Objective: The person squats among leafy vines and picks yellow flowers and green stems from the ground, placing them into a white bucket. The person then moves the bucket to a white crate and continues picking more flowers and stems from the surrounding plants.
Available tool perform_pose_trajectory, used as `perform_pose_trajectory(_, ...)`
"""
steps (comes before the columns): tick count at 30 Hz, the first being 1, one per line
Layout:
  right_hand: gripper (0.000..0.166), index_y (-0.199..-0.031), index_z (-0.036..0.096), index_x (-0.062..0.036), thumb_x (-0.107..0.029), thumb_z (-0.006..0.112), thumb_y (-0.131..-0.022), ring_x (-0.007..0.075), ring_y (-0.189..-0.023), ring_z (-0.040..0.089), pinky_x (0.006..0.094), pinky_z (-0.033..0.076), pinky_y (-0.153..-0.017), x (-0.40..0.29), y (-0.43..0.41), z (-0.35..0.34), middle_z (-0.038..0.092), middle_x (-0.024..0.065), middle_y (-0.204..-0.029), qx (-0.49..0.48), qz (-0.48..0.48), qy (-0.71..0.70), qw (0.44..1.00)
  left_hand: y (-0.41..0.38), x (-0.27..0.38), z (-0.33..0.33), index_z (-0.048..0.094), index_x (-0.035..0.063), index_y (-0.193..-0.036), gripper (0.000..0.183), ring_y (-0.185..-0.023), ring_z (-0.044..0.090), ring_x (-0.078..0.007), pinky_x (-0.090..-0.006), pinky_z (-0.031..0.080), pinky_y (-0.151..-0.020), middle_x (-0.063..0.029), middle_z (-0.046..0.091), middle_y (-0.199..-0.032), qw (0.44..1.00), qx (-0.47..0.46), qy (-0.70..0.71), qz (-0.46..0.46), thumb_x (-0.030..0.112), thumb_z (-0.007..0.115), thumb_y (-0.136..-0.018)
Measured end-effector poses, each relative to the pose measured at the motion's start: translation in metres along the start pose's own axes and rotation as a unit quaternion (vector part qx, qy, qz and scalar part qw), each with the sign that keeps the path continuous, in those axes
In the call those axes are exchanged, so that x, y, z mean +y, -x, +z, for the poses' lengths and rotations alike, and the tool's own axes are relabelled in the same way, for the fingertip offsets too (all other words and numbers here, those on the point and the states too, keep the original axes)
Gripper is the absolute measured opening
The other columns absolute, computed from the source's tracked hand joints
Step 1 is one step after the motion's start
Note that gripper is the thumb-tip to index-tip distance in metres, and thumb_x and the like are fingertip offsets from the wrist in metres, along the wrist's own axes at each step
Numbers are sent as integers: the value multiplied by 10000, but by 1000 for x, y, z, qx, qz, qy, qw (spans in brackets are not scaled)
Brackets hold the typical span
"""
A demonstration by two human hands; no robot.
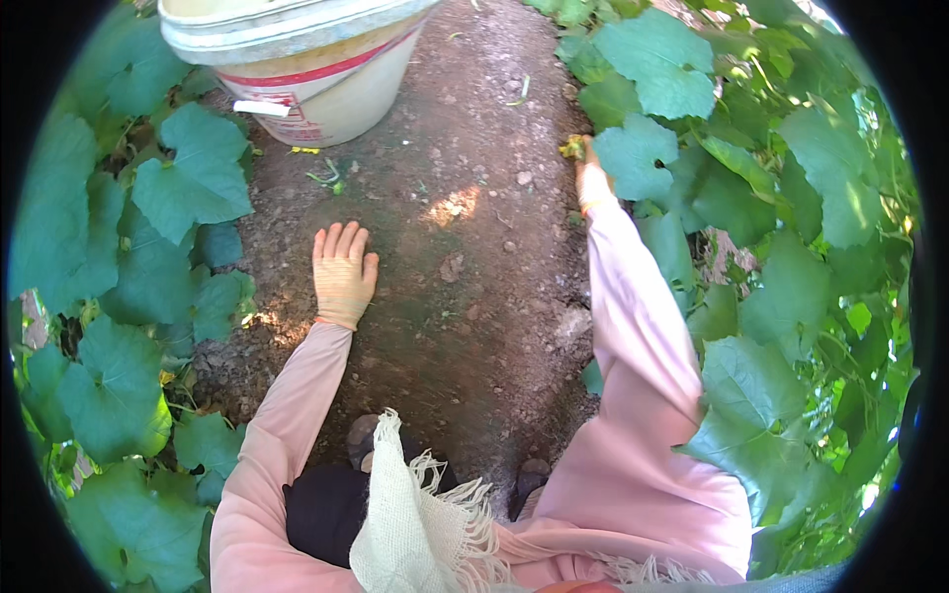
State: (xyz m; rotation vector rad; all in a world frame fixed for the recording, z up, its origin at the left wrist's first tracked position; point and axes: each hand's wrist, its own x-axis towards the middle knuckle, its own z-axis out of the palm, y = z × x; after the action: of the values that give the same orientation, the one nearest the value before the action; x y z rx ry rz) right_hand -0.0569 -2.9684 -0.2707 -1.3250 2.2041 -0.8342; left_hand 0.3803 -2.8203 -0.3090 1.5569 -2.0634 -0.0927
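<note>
My left hand (344,276), in a thin pale glove with cut-off fingertips, is stretched out over the dirt path (460,311) with its palm down and nothing held. At the right edge of the path, my right hand (591,167) reaches in beside the leaves; a green leaf (636,156) covers part of it. A small yellow flower (572,147) shows at its fingertips; whether the fingers grip it or something behind the leaf cannot be told. Ahead on the left stands a white plastic bucket (348,104) with a red band and a wire handle.
Broad-leaved vines line the path on the left (111,378) and right (778,296). Green plant scraps (330,179) and small stones (525,178) lie on the soil. A fringed white scarf (400,511) hangs below me, near my shoes (530,482).
</note>
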Motion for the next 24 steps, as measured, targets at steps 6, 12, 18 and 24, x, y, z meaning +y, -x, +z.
perform_pose_trajectory(6,265,-1088,558,-69,-178,536,-846,363,-987,574,448,429,-846,-6,-23,9,602,215,-1063,-78,59,236,967,-8,-1,-17,552,63,-1116,401,-1176,457,-309,-487,301,-1041,-106,545,-1193,998,-44,26,-21,164,660,-743)
perform_pose_trajectory(12,331,-1081,533,-90,-124,660,-777,353,-928,610,439,488,-789,-123,93,28,619,183,-1017,-89,-271,335,898,-1,1,3,532,87,-1144,428,-1186,447,-302,-485,290,-1053,-84,532,-1216,999,-6,33,-14,167,662,-744)
perform_pose_trajectory(18,422,-1175,553,-101,-202,679,-785,314,-1030,592,389,469,-865,-221,174,158,619,146,-1095,-249,-321,157,900,-1,-2,-1,526,72,-1149,448,-1179,448,-309,-488,287,-1052,-93,533,-1205,999,-6,26,-18,162,663,-732)
perform_pose_trajectory(24,445,-1133,597,-97,-381,672,-798,314,-1046,589,407,472,-864,-264,168,225,584,134,-1147,-252,-142,260,921,-7,0,-3,577,43,-1111,431,-1165,461,-302,-491,293,-1046,-104,553,-1190,1000,-15,15,-19,211,661,-723)
